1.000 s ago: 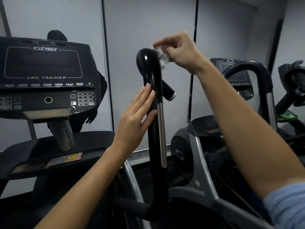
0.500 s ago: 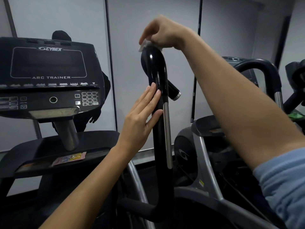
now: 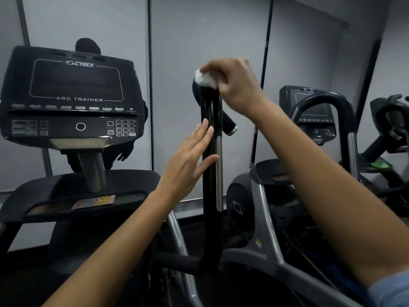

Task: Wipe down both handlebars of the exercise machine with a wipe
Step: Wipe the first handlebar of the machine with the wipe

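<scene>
Since a moment ago our right hand (image 3: 232,85), pinching the wipe (image 3: 204,79), has dropped onto the handlebar (image 3: 211,173) top, its upright shaft running below, our flat, unclenched left hand (image 3: 190,158) bracing it.

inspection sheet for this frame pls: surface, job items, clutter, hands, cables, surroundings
Surface: black console shelf below the Cybex Arc Trainer display.
Job's things: glossy black upright handlebar with a silver strip; crumpled white wipe pressed on its curved top. Second handlebar: cannot tell which.
Clutter: small colourful packet lying on the shelf.
Grippers: right hand pinches the wipe; left hand open, fingers flat against the bar's side.
Cables: thin dark lines low on the neighbouring machine, too dim to confirm.
Surroundings: grey wall panels; another trainer with a looped black handle on the right.
</scene>
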Motion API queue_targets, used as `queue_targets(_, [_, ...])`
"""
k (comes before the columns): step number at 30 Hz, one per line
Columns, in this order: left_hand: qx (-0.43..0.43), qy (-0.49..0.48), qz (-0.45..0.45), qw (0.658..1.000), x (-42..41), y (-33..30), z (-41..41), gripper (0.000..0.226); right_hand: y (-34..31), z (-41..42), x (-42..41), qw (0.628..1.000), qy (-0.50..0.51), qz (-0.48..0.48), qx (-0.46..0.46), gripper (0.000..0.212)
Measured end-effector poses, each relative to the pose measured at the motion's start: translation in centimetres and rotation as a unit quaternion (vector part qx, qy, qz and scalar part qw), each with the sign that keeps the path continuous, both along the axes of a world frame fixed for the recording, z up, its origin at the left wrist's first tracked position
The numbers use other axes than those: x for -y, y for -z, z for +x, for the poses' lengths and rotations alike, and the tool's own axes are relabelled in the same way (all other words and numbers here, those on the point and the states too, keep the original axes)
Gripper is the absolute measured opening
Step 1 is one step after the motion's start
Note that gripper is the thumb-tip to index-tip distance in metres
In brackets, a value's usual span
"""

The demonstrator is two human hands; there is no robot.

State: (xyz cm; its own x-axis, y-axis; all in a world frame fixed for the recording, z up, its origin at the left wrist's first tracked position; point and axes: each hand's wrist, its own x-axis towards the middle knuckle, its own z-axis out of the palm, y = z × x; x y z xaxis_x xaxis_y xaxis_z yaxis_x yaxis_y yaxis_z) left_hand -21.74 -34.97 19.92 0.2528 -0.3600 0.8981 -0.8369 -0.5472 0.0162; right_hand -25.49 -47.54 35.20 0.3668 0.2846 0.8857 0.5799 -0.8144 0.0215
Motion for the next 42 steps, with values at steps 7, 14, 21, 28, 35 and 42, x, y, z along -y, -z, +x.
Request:
queue_targets(7, [0.068, -0.055, 0.057, 0.995, 0.4, 2.9, -1.2, 0.048, -0.5, 2.6, -0.2, 0.992, 0.104, -0.007, -0.074, 0.035])
queue_targets(14, [0.070, -0.049, 0.051, 0.995, 0.7, 3.1, -1.2, 0.049, 3.5, 2.0, 0.7, 0.993, 0.080, -0.053, 0.068, 0.026])
queue_targets(21, [0.060, -0.063, 0.046, 0.995, 0.8, 3.3, -1.3, 0.050, 8.1, 1.5, 1.4, 0.975, 0.107, -0.105, 0.163, 0.040])
queue_targets(28, [0.047, -0.048, 0.037, 0.997, 0.6, 3.4, -1.4, 0.052, 4.8, 1.8, -0.5, 0.976, 0.173, -0.065, 0.118, 0.017])
queue_targets(35, [0.032, -0.040, 0.036, 0.998, 0.6, 3.7, -1.6, 0.052, 8.8, -0.2, 0.8, 0.921, 0.226, -0.210, 0.237, 0.029])
queue_targets(42, [0.021, -0.034, 0.031, 0.999, 0.6, 3.7, -1.9, 0.053, 3.8, 0.1, -2.2, 0.890, 0.333, -0.257, 0.177, 0.027])
